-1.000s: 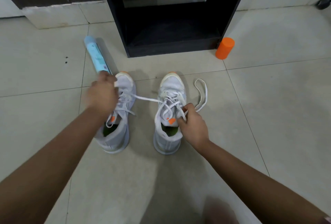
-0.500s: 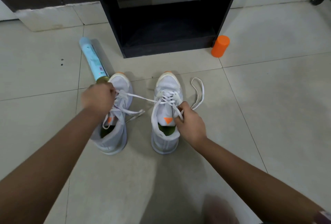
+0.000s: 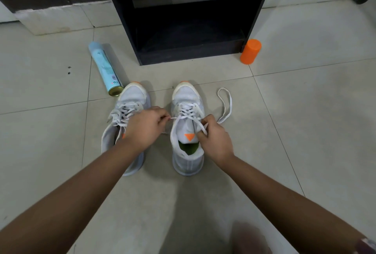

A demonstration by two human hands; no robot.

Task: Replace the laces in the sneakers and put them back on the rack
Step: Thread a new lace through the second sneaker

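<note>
Head view: a white mesh left sneaker (image 3: 130, 97) and a matching right sneaker (image 3: 188, 99), 2 in all, stand side by side on the pale tiled floor (image 3: 305, 131), orange-tipped toes toward the black wooden shoe rack (image 3: 189, 54).

The left hand (image 3: 145, 129) covers the left sneaker's opening. The right hand (image 3: 215, 138) sits at the right sneaker's tongue.

A light-blue spray can (image 3: 104, 67) lies just beside the left toe. An orange plastic cylinder (image 3: 250, 51) stands at the rack's right corner.

Both hands are curled. The left pinches a strand of the white flat lace (image 3: 188, 110), and the right pinches it at the upper eyelets.
</note>
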